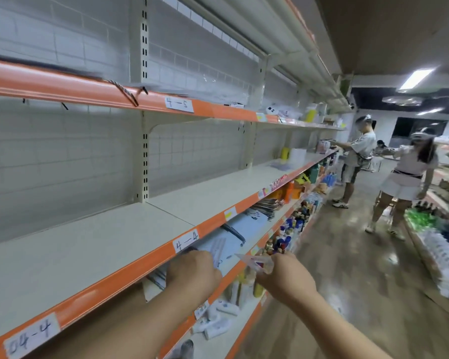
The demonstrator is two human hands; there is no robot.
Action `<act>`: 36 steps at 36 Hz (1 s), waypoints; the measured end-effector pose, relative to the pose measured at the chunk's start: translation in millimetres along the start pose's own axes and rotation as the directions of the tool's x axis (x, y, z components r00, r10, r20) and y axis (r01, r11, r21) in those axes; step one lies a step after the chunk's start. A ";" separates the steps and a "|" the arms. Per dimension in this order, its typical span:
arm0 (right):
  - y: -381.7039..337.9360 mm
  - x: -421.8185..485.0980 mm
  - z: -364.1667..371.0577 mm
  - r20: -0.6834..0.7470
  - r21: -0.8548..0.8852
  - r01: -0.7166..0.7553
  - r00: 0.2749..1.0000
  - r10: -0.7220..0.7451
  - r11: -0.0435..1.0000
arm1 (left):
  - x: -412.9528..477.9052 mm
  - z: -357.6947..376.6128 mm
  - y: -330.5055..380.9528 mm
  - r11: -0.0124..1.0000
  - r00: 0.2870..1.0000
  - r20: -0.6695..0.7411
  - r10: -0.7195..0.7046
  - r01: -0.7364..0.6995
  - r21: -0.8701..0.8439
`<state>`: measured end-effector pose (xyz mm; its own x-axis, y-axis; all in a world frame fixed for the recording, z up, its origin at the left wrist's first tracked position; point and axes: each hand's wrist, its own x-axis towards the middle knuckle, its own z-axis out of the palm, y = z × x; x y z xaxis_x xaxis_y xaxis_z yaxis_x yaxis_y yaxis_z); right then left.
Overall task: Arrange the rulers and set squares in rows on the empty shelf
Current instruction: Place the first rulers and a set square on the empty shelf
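R hand pinches clear set square; L hand at lower shelf.

Handwritten tags, orange front edges: upper shelf bore "4-5" tag; empty shelf bore "4-4" tag and, leftward, "04-4" tag.

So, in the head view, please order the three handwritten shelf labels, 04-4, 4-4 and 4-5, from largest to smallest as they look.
1. Label 04-4: clearly largest, though it is nearest the camera.
2. Label 4-4 and label 4-5: they look about alike, so I do not rank them.
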<state>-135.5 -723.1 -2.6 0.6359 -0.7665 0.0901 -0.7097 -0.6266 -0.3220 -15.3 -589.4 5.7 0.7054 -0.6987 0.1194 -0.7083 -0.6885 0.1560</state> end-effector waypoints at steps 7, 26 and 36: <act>45.2 45.9 -1.6 -0.045 0.006 -0.039 0.998 0.039 0.999 | 51.5 17.0 49.9 0.994 0.995 -0.025 0.101 -0.100 0.046; 80.5 229.7 -6.7 -0.074 0.005 -0.140 0.987 0.140 0.990 | 263.6 39.7 107.6 0.984 0.983 -0.038 0.178 -0.178 -0.013; 124.3 309.8 -10.3 -0.037 0.007 -0.161 0.986 0.161 0.987 | 338.7 65.5 154.7 0.979 0.979 -0.009 0.202 -0.202 -0.003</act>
<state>-29.8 -1039.8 -5.0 0.5014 -0.8623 0.0715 -0.8009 -0.4938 -0.3386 112.3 -945.2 6.1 0.5481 -0.8216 0.1569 -0.8361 -0.5325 0.1318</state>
